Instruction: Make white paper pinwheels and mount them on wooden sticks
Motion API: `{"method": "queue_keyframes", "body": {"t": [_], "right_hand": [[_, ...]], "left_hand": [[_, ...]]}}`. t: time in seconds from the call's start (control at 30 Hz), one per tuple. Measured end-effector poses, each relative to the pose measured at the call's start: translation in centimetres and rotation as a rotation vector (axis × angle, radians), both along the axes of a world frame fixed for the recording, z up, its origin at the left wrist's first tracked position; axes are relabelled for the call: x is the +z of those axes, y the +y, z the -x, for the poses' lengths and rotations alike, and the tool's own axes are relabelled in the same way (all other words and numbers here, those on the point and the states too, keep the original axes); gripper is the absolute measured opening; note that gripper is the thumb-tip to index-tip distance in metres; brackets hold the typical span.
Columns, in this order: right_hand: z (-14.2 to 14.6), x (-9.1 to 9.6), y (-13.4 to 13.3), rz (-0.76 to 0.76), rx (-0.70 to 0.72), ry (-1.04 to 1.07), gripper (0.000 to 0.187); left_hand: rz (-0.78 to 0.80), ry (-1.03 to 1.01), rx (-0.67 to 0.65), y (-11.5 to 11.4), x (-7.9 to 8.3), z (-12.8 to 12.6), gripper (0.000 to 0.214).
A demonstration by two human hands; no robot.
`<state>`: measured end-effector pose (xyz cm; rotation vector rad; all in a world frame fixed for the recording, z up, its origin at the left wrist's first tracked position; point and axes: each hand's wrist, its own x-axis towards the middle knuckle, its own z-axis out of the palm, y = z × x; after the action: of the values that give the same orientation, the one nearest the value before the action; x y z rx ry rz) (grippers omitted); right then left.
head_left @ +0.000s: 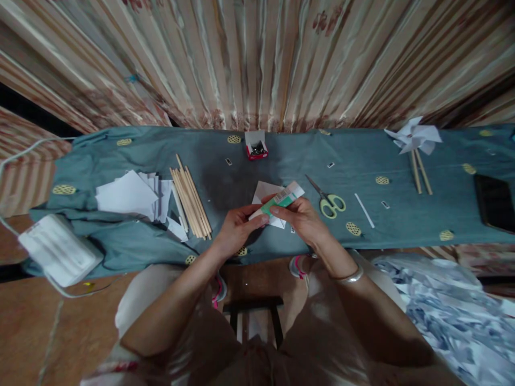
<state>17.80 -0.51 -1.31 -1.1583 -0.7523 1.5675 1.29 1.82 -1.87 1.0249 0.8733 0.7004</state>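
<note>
Both my hands hold a slim white-and-green tube (282,200) with a barcode on its side, tilted up to the right; its exact kind I cannot make out. My left hand (238,228) is closed round its lower left end. On the other end, my right hand (303,219) grips with the thumb pressed on the green part. Beneath them a white paper piece (265,190) lies on the cloth, partly hidden. To the right rest scissors (330,205) with pale green handles. A small red-and-white box (256,149) of shiny metal bits stands open beyond my hands.
Left lie wooden sticks (191,201) and white paper sheets (127,194). A white power strip (60,251) with a cable sits at the left edge. Right are a thin white strip (364,210), paper pinwheels (414,135) on sticks and a dark phone (494,201). A striped curtain (257,64) hangs behind.
</note>
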Motion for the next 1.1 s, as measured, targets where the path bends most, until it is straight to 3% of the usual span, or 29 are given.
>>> {"method": "queue_keyframes", "body": {"t": [0.37,0.43,0.53,0.67,0.83,1.03,1.1], "right_hand": [[-0.5,-1.2,0.2,0.079,-0.227,0.055,0.038],[-0.8,-1.4,0.4,0.077,-0.252,0.087,0.040],[-1.1,-1.9,0.5,0.081,-0.215,0.116,0.044],[-1.2,-2.2,0.3,0.096,-0.168,0.149,0.045],[-1.6,-2.0,0.1,0.099,-0.108,0.067,0.035],[-2.1,-1.2,0.0,0.075,-0.096,-0.049,0.024],[-2.2,-1.0,0.0,0.048,-0.093,-0.072,0.022]], "left_hand": [[-0.030,0.113,0.023,0.8,-0.6,1.4,0.056],[-0.147,0.210,0.056,1.4,-1.1,2.3,0.052],[-0.511,0.451,0.121,2.6,-2.0,3.5,0.041],[-0.888,0.702,0.066,3.8,-3.0,4.2,0.034],[-1.003,0.831,-0.057,4.1,-3.6,3.9,0.038],[-1.135,0.847,-0.007,3.2,-2.7,3.6,0.036],[-1.176,0.802,-0.055,2.1,-2.4,3.2,0.035]]}}
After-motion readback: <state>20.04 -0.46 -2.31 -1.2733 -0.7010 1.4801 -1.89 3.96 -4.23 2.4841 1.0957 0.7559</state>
